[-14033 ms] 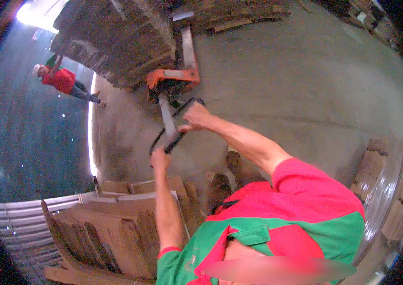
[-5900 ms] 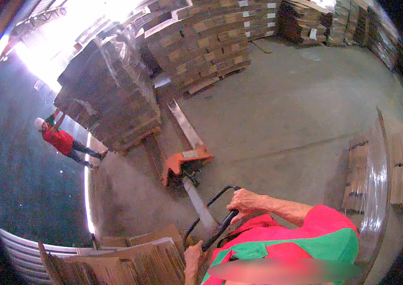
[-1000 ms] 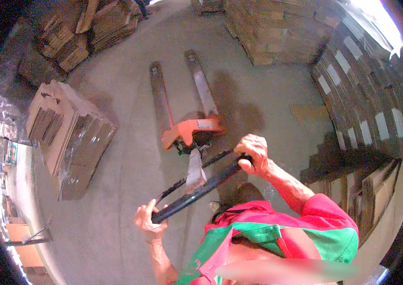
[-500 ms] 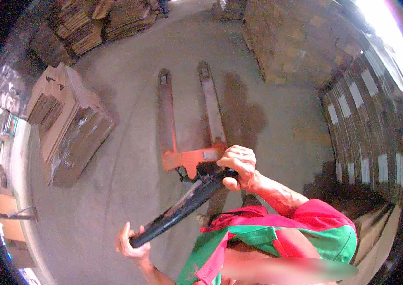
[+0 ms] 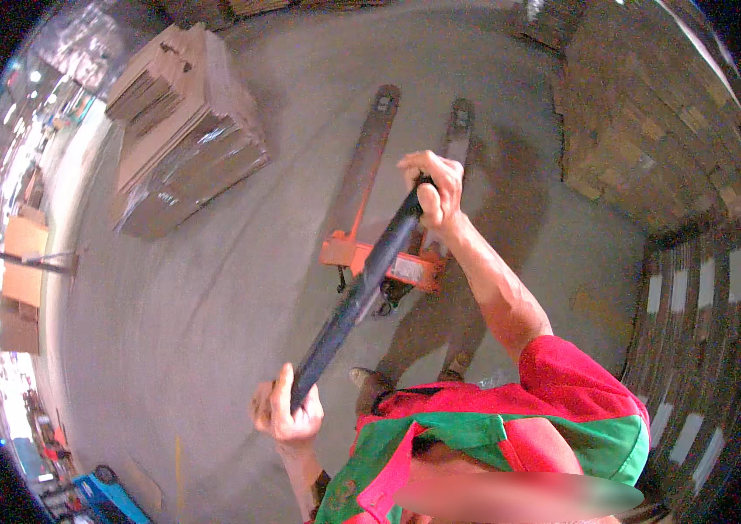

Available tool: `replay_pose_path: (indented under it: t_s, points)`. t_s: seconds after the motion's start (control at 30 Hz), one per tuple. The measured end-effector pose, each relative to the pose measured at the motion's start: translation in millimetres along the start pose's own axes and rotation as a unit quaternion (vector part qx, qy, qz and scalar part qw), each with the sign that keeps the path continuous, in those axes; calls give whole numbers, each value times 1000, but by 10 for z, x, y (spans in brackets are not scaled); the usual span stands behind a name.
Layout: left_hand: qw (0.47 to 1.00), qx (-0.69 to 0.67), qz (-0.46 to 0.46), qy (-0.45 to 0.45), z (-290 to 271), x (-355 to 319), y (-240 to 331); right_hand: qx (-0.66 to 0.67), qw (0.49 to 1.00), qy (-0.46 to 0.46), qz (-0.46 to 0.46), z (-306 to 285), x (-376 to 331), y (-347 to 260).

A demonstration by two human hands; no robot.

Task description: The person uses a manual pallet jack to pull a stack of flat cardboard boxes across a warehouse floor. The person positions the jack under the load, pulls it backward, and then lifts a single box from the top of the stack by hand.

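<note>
An orange pallet jack [image 5: 423, 269] stands on the floor in front of me, its two long forks pointing away. Over its near end slants a thick black handle bar [image 5: 357, 301], from lower left to upper right. My left hand [image 5: 287, 410] is closed round the near lower end. At the far upper end, my right hand [image 5: 437, 188] has its fingers wrapped over the bar. The right hand and forearm cover part of the right fork [image 5: 458, 127], while the left fork [image 5: 369, 162] shows whole. The bar hides where it joins the jack.
Left of the jack stands a wrapped stack of flat cardboard [image 5: 191, 157]. Tall cardboard stacks [image 5: 641, 131] rise at the right, with more flat bundles [image 5: 694, 341] nearer me. A blue wheeled thing [image 5: 108, 496] is at the lower left. My shoes are just behind the jack.
The black bar has swung steeper, my right hand moving farther away and my left hand up and right. The jack and the cardboard stacks sit differently in view, shifted right and turned.
</note>
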State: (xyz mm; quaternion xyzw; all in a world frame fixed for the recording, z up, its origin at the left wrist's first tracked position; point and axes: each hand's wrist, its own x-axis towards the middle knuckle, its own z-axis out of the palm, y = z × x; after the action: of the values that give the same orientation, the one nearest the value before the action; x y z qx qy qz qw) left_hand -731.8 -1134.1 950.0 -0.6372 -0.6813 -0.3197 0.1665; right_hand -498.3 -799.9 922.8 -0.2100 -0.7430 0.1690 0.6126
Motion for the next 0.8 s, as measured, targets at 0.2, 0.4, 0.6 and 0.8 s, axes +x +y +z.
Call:
replay_pose_path:
  t_s: [0.2, 0.4, 0.6, 0.8]
  points:
    - [998, 25, -10, 61, 405, 794, -881, 27, 1000, -13, -9, 944, 391, 573]
    - [997, 18, -21, 69, 718, 1507, -2225, -8, 1000, 3, 9, 1796, 646, 738]
    - [996, -51, -55, 51, 1192, 2395, -3355, -66, 997, 43, 15, 2606, 855, 1089]
    - [993, -89, -61, -44, 2135, 3588, -4519, -142, 986, 55, 72, 3451, 1468, 1958]
